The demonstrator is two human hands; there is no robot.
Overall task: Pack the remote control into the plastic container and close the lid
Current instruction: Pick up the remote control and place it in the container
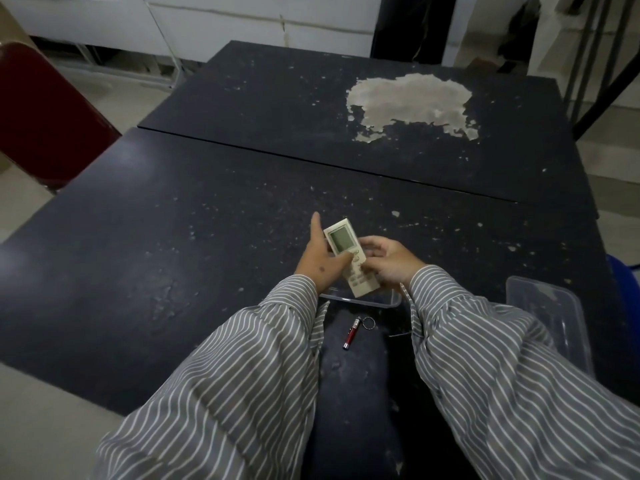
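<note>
Dark, worn table (173,237) — clear lid (550,317) lying off right, plastic container (388,301) near the wrists. Above it, both hands — left hand (320,261), right hand (393,261) — fingers closed around the remote control (344,247), screen up.

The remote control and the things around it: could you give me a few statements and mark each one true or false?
1. Both the left hand and the right hand hold the remote control. True.
2. The remote control lies fully inside the plastic container. False: it is held above it.
3. The lid is closed on the container. False: it lies apart, to the right.
4. A small red keychain light lies on the table. True.
</note>
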